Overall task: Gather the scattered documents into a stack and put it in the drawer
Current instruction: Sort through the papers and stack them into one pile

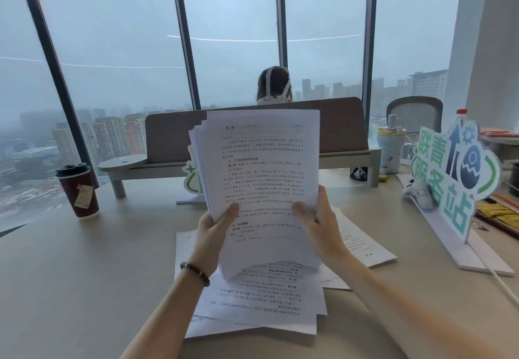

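A thick sheaf of printed white documents (261,167) stands upright in front of me, lifted off the desk, its sheets fanned unevenly at the top left. My left hand (212,230) grips its lower left edge, thumb on the front page. My right hand (318,218) grips the lower right edge, thumb across the front. Under my hands several loose printed sheets (261,299) lie overlapping on the beige desk (84,274); more sheets (362,243) stick out to the right. No drawer is in view.
A dark red paper coffee cup (80,190) stands at the left. A white and green cut-out sign (457,181) on a white base stands at the right, with a pale bottle (391,147) behind it. A grey desk divider (337,131) runs across; a person sits beyond it.
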The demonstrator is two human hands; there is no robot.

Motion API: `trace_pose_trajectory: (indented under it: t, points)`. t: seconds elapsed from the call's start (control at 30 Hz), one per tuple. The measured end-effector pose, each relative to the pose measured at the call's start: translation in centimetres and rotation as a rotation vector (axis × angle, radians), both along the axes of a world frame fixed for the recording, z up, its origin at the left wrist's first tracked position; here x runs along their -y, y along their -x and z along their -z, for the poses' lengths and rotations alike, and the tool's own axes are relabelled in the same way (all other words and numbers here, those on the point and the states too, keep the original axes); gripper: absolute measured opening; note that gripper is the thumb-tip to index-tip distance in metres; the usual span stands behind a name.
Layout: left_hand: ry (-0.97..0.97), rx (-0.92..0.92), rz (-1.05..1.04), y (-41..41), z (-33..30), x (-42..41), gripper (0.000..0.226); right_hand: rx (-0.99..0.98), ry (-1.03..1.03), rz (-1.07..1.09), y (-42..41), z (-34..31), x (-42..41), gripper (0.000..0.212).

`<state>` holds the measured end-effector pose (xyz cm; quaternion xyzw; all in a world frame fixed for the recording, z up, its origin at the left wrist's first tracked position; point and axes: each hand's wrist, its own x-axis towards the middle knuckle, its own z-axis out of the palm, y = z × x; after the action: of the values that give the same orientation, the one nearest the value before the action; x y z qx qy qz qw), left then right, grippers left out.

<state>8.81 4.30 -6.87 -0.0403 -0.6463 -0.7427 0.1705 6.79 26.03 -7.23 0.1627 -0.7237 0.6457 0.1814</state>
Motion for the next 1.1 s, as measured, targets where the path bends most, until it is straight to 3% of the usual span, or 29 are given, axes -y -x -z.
trace_pose_trajectory:
  t: [0.2, 0.4, 0.6, 0.7, 0.93, 1.1]
  points:
    - [0.027, 0.060, 0.054, -0.5, 0.9, 0.0, 0.029, 0.036, 0.018, -0.030, -0.3, 2.0, 0.3, 0.040]
    - [-0.038, 0.032, 0.146, -0.6, 0.2, 1.0, 0.044, -0.035, 0.025, 0.013, 0.7, -0.7, 0.0, 0.038]
    - [-0.005, 0.022, 0.111, -0.7, 0.1, 0.6, 0.037, -0.210, -0.060, 0.023, 1.4, -6.2, 0.4, 0.078]
    - [-0.001, 0.014, 0.107, -0.8, 0.1, 0.6, 0.040, -0.296, -0.120, 0.076, 1.7, -8.7, 0.8, 0.084]
    - [-0.034, 0.004, 0.145, -0.5, 0.3, 0.9, 0.045, -0.517, -0.257, 0.212, 1.8, -12.2, 0.3, 0.073]
    - [-0.049, 0.043, 0.186, -0.3, 0.3, 1.4, 0.040, -0.553, -0.448, 0.356, 2.9, -12.4, -0.3, 0.038]
